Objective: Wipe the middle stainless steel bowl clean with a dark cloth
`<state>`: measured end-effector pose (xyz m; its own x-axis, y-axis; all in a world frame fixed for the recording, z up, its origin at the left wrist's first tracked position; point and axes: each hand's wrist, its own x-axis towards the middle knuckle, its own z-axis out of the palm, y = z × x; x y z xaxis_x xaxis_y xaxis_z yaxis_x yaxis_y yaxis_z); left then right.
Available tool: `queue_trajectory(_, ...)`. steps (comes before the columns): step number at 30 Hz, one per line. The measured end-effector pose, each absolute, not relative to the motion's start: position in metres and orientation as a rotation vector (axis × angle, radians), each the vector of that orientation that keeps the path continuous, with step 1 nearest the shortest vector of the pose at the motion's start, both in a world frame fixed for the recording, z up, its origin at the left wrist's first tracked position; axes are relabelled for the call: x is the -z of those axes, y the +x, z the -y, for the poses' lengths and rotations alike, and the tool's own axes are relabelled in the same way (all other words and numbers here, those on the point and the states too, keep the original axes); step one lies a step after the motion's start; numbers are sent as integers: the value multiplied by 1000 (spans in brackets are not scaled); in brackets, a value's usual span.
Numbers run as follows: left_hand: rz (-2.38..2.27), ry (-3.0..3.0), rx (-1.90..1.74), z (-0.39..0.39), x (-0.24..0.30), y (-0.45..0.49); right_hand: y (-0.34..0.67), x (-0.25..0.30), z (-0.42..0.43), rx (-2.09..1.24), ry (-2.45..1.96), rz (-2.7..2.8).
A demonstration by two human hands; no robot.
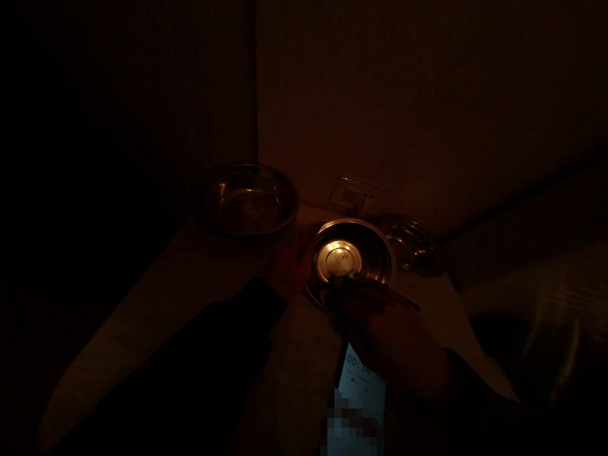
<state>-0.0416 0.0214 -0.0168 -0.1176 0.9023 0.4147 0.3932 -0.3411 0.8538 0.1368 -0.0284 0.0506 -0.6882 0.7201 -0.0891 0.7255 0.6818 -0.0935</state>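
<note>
A shiny metal bowl (340, 258) stands tilted towards me near the middle of the table, with light glinting off its inner base. My left hand (291, 263) is at the bowl's left side, its fingers curled against the wall near the rim. Across the bowl's near rim lies my right hand (375, 313), bent over with its fingers at the bowl's opening. Something dark, perhaps a cloth, shows around those fingers, but the dimness hides what it is. A lit phone (363, 386) with timer digits lies below my right hand.
A wide metal basin (249, 202) sits at the back left corner of the pale table (137, 329). Behind the bowl to the right is a shiny round dish or lid (413, 247). A socket plate (358, 192) is on the wall. The room is very dark.
</note>
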Motion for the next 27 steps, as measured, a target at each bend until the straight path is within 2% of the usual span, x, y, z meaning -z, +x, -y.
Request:
queue_trajectory(9,-1456,1637,-1489,-19,13,-39,96,-39,26,349,1566,-2825)
queue_trajectory(20,-1393,1612,-1504,-21,20,-40,133,-58,24,241,1228,-2836)
queue_trajectory(27,-1435,1570,-1530,-19,17,-36,107,-50,20,353,1453,-2770)
